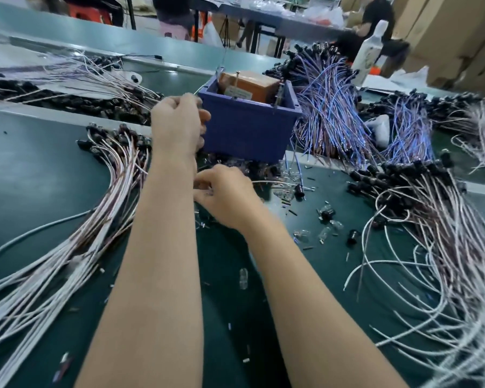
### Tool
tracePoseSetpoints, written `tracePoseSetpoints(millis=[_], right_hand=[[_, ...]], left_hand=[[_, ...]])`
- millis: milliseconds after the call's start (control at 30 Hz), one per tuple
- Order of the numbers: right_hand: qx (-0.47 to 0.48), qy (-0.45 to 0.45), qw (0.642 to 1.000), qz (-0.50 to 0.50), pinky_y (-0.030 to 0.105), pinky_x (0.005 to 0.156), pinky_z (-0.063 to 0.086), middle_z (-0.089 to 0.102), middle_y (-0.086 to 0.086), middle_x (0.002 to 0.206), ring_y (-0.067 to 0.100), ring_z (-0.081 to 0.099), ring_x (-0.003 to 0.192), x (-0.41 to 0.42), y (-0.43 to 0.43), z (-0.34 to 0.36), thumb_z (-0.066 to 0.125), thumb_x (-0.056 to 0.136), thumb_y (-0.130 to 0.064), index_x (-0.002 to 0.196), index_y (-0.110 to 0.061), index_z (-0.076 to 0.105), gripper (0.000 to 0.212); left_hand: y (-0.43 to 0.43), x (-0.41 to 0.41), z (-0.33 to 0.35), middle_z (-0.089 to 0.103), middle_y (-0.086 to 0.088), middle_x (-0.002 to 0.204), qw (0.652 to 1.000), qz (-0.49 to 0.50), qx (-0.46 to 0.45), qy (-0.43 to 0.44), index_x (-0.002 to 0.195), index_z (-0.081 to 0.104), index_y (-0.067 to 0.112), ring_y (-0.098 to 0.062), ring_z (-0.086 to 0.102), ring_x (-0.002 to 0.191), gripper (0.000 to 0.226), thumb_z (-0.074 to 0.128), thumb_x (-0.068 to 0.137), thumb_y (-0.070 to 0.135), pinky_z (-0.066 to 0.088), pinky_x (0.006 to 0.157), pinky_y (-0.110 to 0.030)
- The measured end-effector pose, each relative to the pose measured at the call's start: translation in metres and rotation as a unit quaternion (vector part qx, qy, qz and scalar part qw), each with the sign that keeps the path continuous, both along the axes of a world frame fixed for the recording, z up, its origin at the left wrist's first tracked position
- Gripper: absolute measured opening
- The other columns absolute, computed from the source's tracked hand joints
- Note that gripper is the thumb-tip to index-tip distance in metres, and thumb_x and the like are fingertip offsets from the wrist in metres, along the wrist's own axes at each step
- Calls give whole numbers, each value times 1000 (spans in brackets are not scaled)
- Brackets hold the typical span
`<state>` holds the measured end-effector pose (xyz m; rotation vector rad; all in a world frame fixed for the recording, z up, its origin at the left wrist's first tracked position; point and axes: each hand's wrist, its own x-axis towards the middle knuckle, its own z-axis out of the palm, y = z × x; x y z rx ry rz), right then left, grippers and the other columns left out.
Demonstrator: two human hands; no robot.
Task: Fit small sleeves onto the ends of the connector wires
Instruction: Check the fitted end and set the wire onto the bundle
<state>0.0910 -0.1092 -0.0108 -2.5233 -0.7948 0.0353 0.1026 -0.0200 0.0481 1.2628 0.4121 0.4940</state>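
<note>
Both arms reach out over the green bench (39,169). The right hand (226,198) is down low on the bench in front of the blue bin (247,133), with its fingers curled in. A single white wire (266,181) runs out of its grip to the right, so it looks like it's holding that one. The left hand (177,121) is raised higher, right by the bin's near-left corner, with fingers and thumb bunched in a pinch. It's too blurry for me to tell if anything is actually between them.

Small clear sleeves (243,275) are scattered loose on the bench around and just right of the right hand, mixed in with a few loose black connectors (299,190) and little dark offcuts.

A big fan of white wires (67,247) with black connector ends lies to the left, and another messy pile (437,242) lies to the right. A heap of blue wires (331,116) sits just beside the bin on its right. A brown box (249,84) stands in the bin, and a white bottle (371,49) stands at the back right.
</note>
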Motion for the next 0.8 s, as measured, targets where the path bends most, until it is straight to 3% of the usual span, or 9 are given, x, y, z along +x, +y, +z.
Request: tracePoseSetpoints(millis=[167,233,300,400,533,600,667,733,800], right_hand=[[-21,-22,999,-19,40,86,36,61,5,90,32,53,101,-2,7,-4,51,93,-22,81,-23,64,18],[34,-17,998,-43,37,80,41,60,5,86,31,56,93,1,3,4,50,93,-19,72,-21,56,21],[134,-2,989,-66,29,75,43,67,8,95,22,57,86,7,-7,17,51,92,-14,91,-13,64,13],[231,-29,967,-104,21,72,43,68,2,90,12,58,78,14,-30,39,53,92,-13,96,-10,66,13],[310,-106,928,-179,5,71,38,60,-11,83,-6,53,74,15,-52,56,60,91,-16,95,-12,64,7],[334,-182,895,-235,14,89,39,58,-3,101,8,54,96,13,-57,62,60,90,-19,106,-11,60,17],[363,-238,860,-269,21,95,38,52,-3,105,10,51,100,11,-60,69,58,91,-21,108,-12,58,20],[393,-197,860,-260,18,85,43,57,-4,99,3,53,84,11,-62,75,55,94,-25,105,-11,60,18],[432,-48,877,-206,20,74,50,61,-7,91,3,57,74,10,-62,78,51,97,-31,102,-12,62,22]], left_hand=[[-5,-1,-9,42,8,38,981,-78,164,69,68,52,13,-6,32,30,26,43,92,13,25,37,-13],[-6,-2,-9,57,-2,56,954,-86,275,79,71,58,11,-14,51,50,28,46,94,19,45,57,-24],[-7,-4,-7,68,-11,88,913,-71,395,67,91,65,6,-26,62,85,25,46,96,22,49,86,-35],[-10,-11,-3,69,-8,100,875,-141,461,45,104,65,9,-22,61,96,28,44,99,25,47,89,-32],[-18,-17,1,66,2,72,879,-204,429,-35,92,63,13,-11,66,75,17,49,98,22,51,76,-28],[-19,-17,4,62,9,64,899,-168,396,-78,86,59,20,-3,63,66,17,48,98,19,48,68,-21],[-17,-16,8,62,12,60,941,-124,294,-113,84,58,24,-1,63,67,19,46,99,20,49,64,-18],[-15,-18,13,62,14,58,973,-117,137,-146,85,57,23,0,64,66,19,45,100,19,48,61,-16],[-14,-20,14,63,13,61,976,-141,56,-154,86,58,22,-2,65,69,17,46,99,20,46,64,-18]])
